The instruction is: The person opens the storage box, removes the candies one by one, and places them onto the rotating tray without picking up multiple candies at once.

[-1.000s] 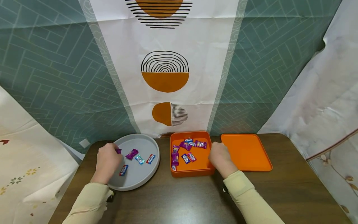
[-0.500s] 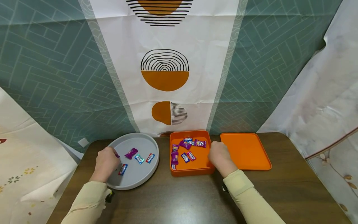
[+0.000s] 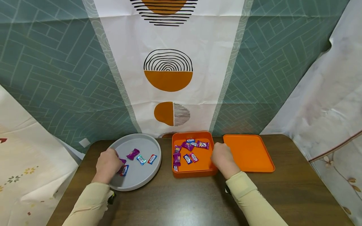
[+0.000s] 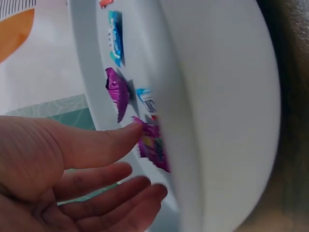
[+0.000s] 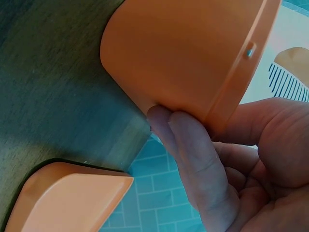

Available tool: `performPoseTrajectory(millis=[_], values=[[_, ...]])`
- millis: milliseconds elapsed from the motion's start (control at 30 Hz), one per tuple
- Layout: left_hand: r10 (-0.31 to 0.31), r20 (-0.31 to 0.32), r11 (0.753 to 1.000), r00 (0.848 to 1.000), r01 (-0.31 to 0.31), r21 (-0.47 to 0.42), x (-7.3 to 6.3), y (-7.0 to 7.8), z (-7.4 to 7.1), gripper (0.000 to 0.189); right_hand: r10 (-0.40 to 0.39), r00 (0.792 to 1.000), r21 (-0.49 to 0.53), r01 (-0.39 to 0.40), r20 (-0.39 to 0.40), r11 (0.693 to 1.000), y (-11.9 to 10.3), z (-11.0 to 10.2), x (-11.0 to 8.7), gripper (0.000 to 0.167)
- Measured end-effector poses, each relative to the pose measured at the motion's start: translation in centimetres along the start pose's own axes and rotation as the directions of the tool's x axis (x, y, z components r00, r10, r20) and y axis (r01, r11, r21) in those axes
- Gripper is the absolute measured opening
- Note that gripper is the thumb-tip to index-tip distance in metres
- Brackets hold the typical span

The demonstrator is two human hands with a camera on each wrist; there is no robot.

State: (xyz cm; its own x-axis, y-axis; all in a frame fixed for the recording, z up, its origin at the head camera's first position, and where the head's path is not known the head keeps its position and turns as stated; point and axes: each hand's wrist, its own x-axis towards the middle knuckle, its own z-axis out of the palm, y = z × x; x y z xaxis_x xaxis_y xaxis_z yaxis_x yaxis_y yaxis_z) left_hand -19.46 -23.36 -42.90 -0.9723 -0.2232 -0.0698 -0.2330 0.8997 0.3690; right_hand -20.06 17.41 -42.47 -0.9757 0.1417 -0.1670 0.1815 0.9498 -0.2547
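My left hand [image 3: 108, 164] is over the left side of a round grey tray [image 3: 152, 177]. In the left wrist view its thumb tip is right at a purple-wrapped candy [image 4: 153, 145], its fingers spread apart from the thumb. That candy lies beside a red and blue candy [image 3: 123, 170]. Another purple candy [image 3: 133, 154], a teal candy [image 3: 141, 160] and a red-ended blue candy [image 3: 152, 159] are farther in. My right hand [image 3: 223, 157] grips the right wall of an orange box [image 3: 195, 174], thumb at the rim and fingers outside. Several wrapped candies [image 3: 188, 146] lie in the box.
A flat orange tray [image 3: 249, 153] with a raised rim lies right of the box, close to my right hand. The dark wooden table [image 3: 175, 204] extends in front. A patterned cloth [image 3: 169, 40] hangs right behind the containers.
My left hand has moved slightly down and left, and the purple candy it pinched now lies on the grey tray beside the red and blue one. My right hand stays on the box.
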Motion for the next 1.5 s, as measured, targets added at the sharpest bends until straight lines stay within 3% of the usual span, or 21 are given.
performPoseTrajectory(millis=[167,267,467,667,833,967,1100,1200,1333,1500], values=[[0.019,-0.063,0.999,0.998,-0.017,0.028,-0.4,1.3,-0.6,0.013,0.005,1.000,0.006,-0.005,0.001,1.000,0.0,0.0,0.1,0.029],[0.068,-0.123,0.998,0.990,-0.066,0.026,-0.8,2.5,-1.2,0.018,0.005,1.000,0.003,-0.005,0.006,1.000,0.0,0.0,0.0,0.030],[0.227,-0.235,0.972,0.945,-0.235,-0.006,-1.3,5.9,-1.5,0.043,0.010,1.000,0.014,-0.011,0.018,1.000,-0.1,0.0,0.0,0.032],[0.338,-0.258,0.927,0.905,-0.367,-0.072,-2.2,10.5,-0.9,0.052,0.020,1.000,0.015,-0.020,0.010,1.000,0.1,0.1,0.1,0.032],[0.400,-0.206,0.902,0.893,-0.423,-0.085,-3.1,14.3,0.8,0.053,0.021,1.000,0.013,-0.021,0.018,1.000,0.1,0.0,0.1,0.030],[0.445,-0.141,0.886,0.885,-0.457,-0.073,-4.0,16.5,2.6,0.052,0.015,1.000,0.017,-0.015,0.027,1.000,0.0,0.0,0.0,0.030],[0.486,-0.053,0.872,0.873,-0.488,-0.043,-4.8,18.2,4.3,0.053,0.006,1.000,0.014,-0.006,0.019,1.000,0.0,0.0,0.0,0.030],[0.512,0.049,0.859,0.857,-0.512,-0.017,-5.1,19.0,5.2,0.052,-0.006,1.000,0.009,0.006,0.005,1.000,0.0,0.0,0.0,0.029],[0.540,0.179,0.837,0.822,-0.547,-0.011,-4.9,19.6,6.5,0.052,-0.012,1.000,0.010,0.012,-0.007,1.000,0.0,0.1,0.0,0.029],[0.595,0.245,0.789,0.766,-0.614,0.001,-4.2,19.5,8.3,0.048,-0.007,1.000,-0.001,0.007,-0.006,1.000,-0.1,0.1,0.0,0.030]])
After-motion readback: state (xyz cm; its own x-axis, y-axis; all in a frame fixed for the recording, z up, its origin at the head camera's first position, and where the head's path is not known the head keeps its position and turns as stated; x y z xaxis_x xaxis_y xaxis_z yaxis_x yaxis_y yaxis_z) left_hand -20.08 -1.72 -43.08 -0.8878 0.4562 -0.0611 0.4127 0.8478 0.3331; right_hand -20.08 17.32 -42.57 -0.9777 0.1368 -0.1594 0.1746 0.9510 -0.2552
